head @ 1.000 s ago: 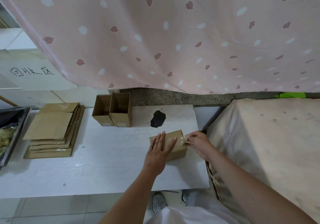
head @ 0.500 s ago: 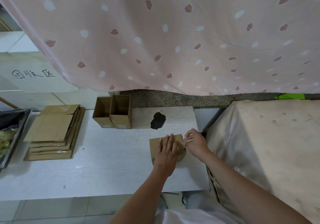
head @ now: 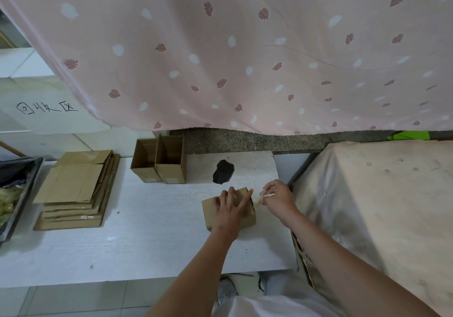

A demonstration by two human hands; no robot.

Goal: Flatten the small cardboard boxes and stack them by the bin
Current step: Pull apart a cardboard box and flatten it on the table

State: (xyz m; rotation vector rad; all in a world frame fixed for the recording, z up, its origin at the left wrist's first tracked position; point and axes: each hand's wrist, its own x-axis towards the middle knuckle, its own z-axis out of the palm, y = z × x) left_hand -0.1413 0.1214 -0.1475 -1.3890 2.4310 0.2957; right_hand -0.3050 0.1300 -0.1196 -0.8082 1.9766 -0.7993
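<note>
A small closed cardboard box lies on the white table near its right end. My left hand rests flat on top of the box with straight fingers. My right hand pinches a strip of tape that runs from the box's right edge. Two open small boxes stand upright at the table's back. A stack of flattened boxes lies at the left, beside a dark bin.
A pink patterned curtain hangs over the back. A cloth-covered surface stands to the right of the table. A dark patch marks the tabletop behind the box. A handwritten sign sits at the left.
The box has turned under my left hand, which now lies further over its top. My right hand has drawn the tape strip away from the box's right edge.
</note>
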